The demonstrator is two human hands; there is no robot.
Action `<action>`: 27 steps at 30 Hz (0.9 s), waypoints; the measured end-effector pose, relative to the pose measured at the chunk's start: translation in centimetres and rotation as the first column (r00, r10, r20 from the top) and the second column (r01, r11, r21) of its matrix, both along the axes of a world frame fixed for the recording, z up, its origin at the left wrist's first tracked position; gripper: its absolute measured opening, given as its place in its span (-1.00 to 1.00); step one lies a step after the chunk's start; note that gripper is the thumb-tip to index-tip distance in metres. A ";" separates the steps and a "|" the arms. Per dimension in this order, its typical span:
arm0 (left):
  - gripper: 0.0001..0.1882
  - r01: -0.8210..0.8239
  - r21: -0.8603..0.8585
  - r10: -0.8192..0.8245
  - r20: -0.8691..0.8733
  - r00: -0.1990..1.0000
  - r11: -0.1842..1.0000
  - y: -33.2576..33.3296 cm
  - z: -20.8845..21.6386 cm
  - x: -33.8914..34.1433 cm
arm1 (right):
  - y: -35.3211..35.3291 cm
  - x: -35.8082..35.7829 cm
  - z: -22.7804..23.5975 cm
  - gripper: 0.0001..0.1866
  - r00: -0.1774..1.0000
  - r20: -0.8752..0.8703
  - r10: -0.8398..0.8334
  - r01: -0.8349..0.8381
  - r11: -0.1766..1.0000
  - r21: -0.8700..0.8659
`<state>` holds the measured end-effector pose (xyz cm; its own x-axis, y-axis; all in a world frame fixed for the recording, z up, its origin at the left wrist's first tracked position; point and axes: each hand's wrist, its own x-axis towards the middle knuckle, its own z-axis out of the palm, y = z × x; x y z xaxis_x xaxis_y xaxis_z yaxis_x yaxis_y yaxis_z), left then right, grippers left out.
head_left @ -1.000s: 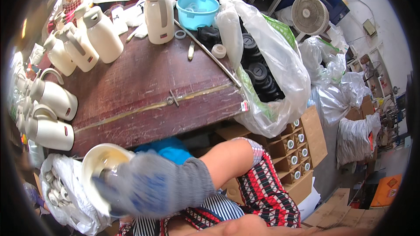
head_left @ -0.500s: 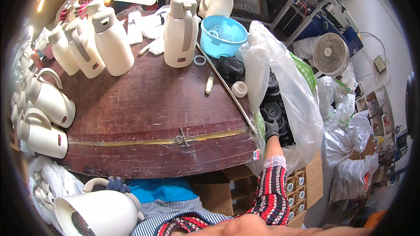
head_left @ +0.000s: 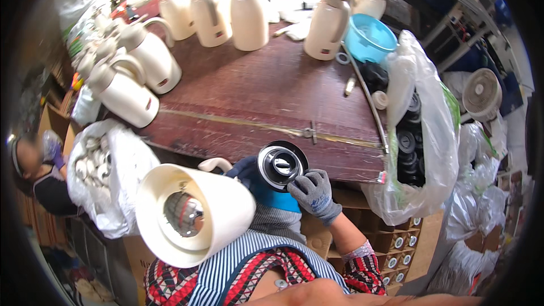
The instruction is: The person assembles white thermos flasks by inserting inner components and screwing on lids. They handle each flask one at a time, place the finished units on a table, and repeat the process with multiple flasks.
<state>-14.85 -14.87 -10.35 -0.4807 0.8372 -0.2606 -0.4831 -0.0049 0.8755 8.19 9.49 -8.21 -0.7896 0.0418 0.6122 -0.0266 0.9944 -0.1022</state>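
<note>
- Right hand pinches black round cap by rim
- Left hand at vacuum jug; mostly hidden, can't tell grip
- Jug open-ended, cap not yet on

I get a bright view — glints on the round black piece, back jugs nearly bleached — edges curving into black, left side hazy.
</note>
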 end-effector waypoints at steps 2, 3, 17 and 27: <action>-0.69 0.006 0.012 -0.006 0.033 0.999 1.000 -1.6 -0.3 0.6 | -2.3 -1.6 0.1 -0.66 0.999 0.003 0.037 -0.037 0.999 -0.016; -0.69 0.019 0.018 -0.020 0.055 0.998 1.000 -2.0 -0.6 0.9 | -3.0 -2.2 -0.1 -0.66 0.998 0.016 0.062 -0.062 0.998 0.001; -0.67 0.194 0.105 -0.216 0.261 0.941 0.975 -4.7 -4.1 1.1 | -2.7 -8.6 5.3 -0.12 0.845 0.506 0.172 0.029 0.931 -0.364; -0.66 0.249 0.099 -0.268 0.290 0.919 0.963 -3.4 -4.9 -0.2 | -4.0 -12.6 3.2 -0.20 0.746 0.627 0.225 -0.066 0.961 -0.267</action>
